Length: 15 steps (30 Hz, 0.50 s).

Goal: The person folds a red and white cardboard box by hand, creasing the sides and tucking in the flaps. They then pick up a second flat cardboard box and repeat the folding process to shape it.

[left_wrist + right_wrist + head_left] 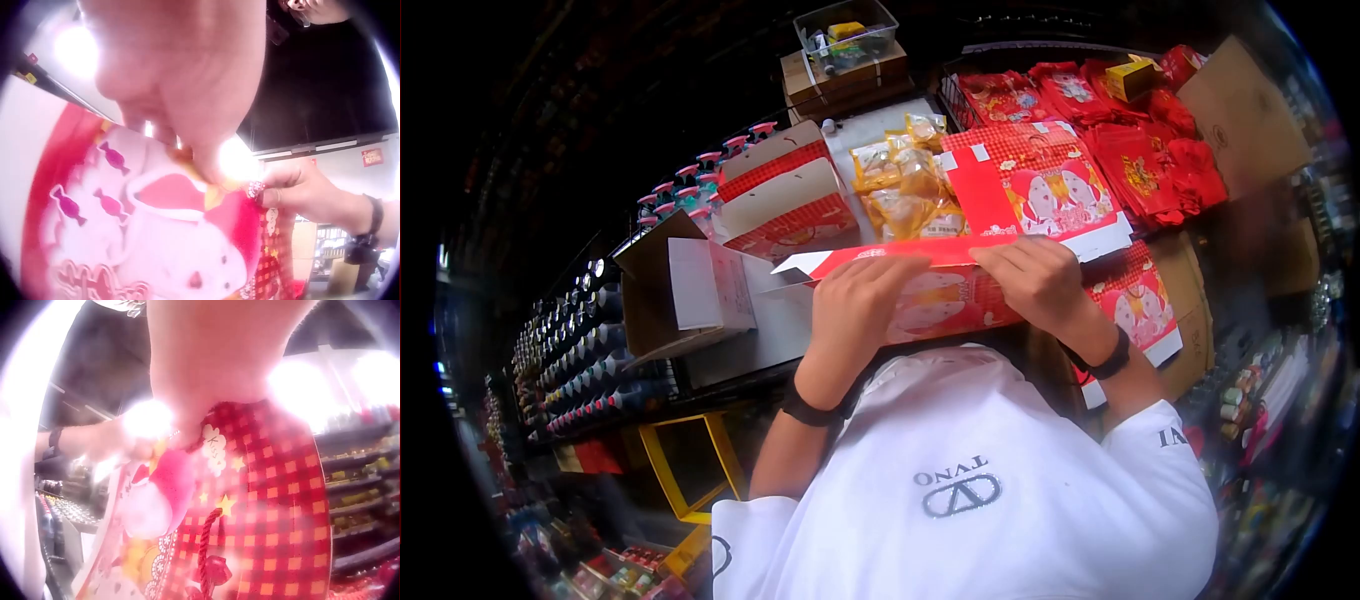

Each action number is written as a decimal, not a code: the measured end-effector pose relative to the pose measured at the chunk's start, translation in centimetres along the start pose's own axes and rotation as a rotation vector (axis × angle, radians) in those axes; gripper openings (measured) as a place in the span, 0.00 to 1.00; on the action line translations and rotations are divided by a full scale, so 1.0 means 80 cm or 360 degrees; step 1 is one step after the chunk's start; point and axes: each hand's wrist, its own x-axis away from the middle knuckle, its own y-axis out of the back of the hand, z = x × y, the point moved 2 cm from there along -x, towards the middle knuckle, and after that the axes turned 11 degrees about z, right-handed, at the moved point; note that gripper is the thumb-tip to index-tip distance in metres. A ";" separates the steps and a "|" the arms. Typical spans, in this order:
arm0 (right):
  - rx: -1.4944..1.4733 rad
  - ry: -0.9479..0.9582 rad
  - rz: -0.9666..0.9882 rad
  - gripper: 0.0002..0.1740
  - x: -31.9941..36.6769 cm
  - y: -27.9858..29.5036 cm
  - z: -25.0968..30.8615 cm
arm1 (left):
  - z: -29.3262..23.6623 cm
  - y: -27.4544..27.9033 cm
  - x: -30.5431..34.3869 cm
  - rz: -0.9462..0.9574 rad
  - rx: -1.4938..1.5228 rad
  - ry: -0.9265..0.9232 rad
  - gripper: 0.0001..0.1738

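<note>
A red gift box point(945, 300) stands upright close in front of the white shirt, its printed cartoon side facing the body. At its left end a white flap point(805, 264) sticks out. My left hand point(852, 305) grips the box's top edge left of the middle, fingers over the top. My right hand point(1037, 285) pinches the same edge farther right. In the left wrist view the right hand point(306, 195) has its thumb against the printed side. The right wrist view shows the checked end with a red rope handle point(205, 550). The fingertips are partly hidden.
Packets in yellow wrappers point(910, 185) lie behind the box. A flat red box point(1050, 190) lies at right, near red bags point(1145, 165). Open boxes point(785, 200) and a brown carton point(650, 290) stand at left. Farther back is a clear bin point(847, 35).
</note>
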 end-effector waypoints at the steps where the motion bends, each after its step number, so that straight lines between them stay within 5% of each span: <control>1: -0.0001 -0.0010 -0.0018 0.17 0.001 0.002 -0.004 | 0.004 0.005 0.001 -0.0008 -0.0017 -0.0018 0.18; 15: -0.0222 -0.0086 0.0008 0.17 0.019 -0.005 -0.027 | 0.049 0.034 0.033 -0.0088 -0.0241 0.0055 0.15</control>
